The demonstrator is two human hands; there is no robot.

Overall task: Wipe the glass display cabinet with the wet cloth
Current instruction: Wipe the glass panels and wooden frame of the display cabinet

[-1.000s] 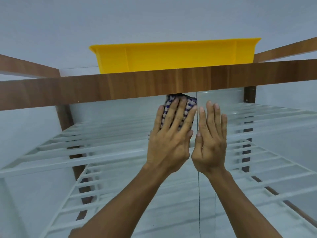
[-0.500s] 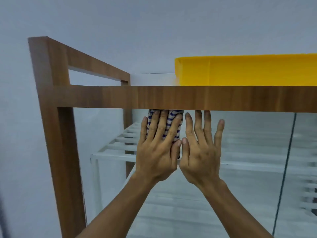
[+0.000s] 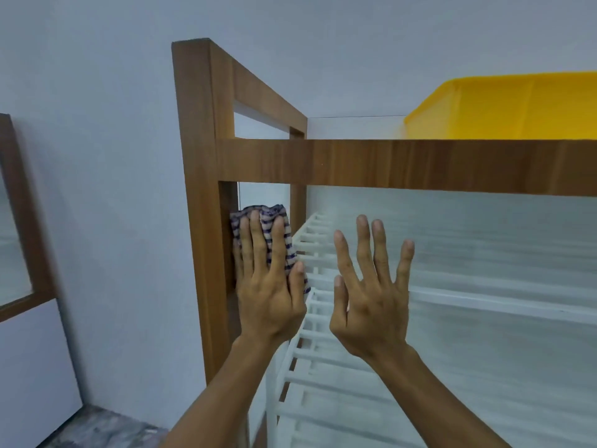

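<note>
Pressing flat on the checked cloth (image 3: 262, 212), the left hand (image 3: 268, 286) hides most of it. Only the crumpled upper edge and right side show, blue and white; if it is wet I cannot tell. The fingers lie straight on it. The cloth sits on the glass front pane (image 3: 484, 253) of the display cabinet, at the top left corner, touching the wooden post (image 3: 200, 221). The right hand (image 3: 371, 305) is just beside, fingers spread wide, holding nothing. Behind the glass are white slatted shelves (image 3: 323, 279). On top, a yellow tub (image 3: 500, 108) is cut off at the right.
</note>
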